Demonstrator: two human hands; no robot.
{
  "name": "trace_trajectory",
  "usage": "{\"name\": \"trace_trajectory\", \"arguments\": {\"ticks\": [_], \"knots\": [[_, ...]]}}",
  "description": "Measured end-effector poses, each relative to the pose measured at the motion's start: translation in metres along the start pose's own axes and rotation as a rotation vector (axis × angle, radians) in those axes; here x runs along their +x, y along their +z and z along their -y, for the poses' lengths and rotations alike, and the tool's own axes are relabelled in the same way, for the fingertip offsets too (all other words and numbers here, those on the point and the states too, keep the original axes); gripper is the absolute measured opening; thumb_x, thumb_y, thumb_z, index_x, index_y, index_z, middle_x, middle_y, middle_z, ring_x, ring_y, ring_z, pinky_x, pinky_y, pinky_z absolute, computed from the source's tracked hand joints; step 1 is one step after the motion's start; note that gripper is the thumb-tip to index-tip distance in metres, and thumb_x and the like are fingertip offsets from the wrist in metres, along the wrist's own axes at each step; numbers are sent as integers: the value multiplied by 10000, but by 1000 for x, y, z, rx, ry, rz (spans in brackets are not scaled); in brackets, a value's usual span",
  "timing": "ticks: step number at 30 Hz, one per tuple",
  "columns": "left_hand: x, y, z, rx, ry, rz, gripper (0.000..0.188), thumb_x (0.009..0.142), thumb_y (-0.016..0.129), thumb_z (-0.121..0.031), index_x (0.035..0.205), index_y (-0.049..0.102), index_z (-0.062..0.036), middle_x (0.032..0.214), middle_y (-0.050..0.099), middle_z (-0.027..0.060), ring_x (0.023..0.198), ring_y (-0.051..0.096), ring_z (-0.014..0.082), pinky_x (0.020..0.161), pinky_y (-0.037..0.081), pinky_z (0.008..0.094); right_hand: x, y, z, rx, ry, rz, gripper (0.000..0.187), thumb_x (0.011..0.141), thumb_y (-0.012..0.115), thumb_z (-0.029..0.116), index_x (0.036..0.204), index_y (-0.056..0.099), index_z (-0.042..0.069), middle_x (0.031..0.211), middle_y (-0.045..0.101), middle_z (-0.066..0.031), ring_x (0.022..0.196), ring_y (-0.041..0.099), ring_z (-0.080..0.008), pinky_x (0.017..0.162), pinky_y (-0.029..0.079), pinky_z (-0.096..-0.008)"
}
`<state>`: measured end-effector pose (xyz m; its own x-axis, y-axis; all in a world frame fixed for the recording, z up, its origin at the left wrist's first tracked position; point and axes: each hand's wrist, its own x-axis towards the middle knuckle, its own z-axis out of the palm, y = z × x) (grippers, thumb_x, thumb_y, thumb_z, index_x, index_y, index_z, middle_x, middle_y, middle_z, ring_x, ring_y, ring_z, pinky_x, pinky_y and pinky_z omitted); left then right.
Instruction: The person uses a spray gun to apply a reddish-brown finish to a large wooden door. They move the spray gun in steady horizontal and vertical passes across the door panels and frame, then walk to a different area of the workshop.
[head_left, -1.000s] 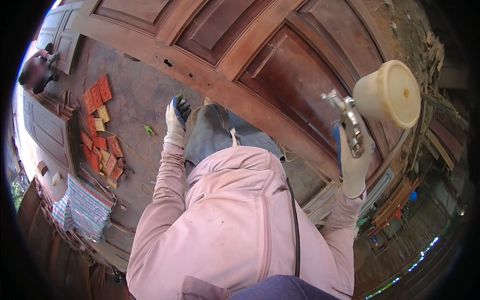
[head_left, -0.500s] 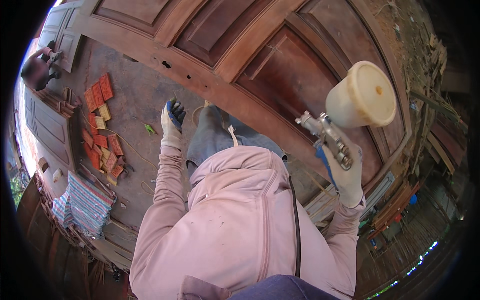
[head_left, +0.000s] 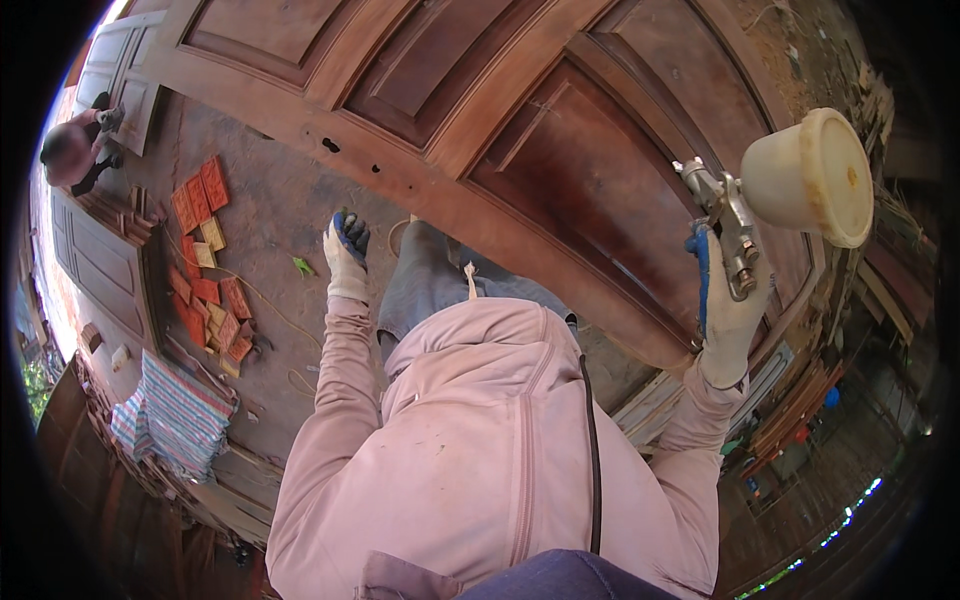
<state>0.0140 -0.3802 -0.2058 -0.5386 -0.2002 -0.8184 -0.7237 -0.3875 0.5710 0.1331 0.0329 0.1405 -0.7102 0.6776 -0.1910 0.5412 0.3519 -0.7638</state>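
Observation:
A spray gun (head_left: 728,222) with a round, off-white, stained cup (head_left: 805,180) is gripped in my right hand (head_left: 735,310), which wears a white glove with blue palm coating. Its nozzle points left, over the large brown panelled wooden door (head_left: 560,190) in front of me. Wet-looking darker patches show in the door's recessed panels. To the left, my left hand (head_left: 347,252), gloved the same way, hangs above the floor beside my leg. Its fingers are loosely bent and apart, with nothing in them.
Orange and yellow blocks (head_left: 205,290) lie scattered on the floor at left, near a striped sheet (head_left: 180,415). Another person (head_left: 75,150) crouches by a grey panelled door at far left. A thin hose (head_left: 262,292) runs across the floor. Wood scraps (head_left: 860,130) line the right.
My right hand has moved the spray gun to the right and slightly up, across the door. My left hand has barely moved.

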Motion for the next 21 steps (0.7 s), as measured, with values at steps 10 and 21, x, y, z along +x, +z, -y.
{"name": "trace_trajectory", "arguments": {"ticks": [10,21], "knots": [[-114,107,-20,369,474,265,262,1008,540,-220,1237,585,-102,1010,619,42,855,593,122,766,508,300,-28,1,-5,75,46,309,475,864,644,-18,1330,549,-25,1124,693,-144,969,653,-145,867,506,-291],[-265,195,48,422,-450,1495,368,978,605,-151,1303,557,14,1101,636,-6,938,551,66,841,467,231,0,57,-15,195,-70,353,462,867,651,-23,1318,555,-23,1127,687,-148,991,664,-164,868,522,-300]]}}
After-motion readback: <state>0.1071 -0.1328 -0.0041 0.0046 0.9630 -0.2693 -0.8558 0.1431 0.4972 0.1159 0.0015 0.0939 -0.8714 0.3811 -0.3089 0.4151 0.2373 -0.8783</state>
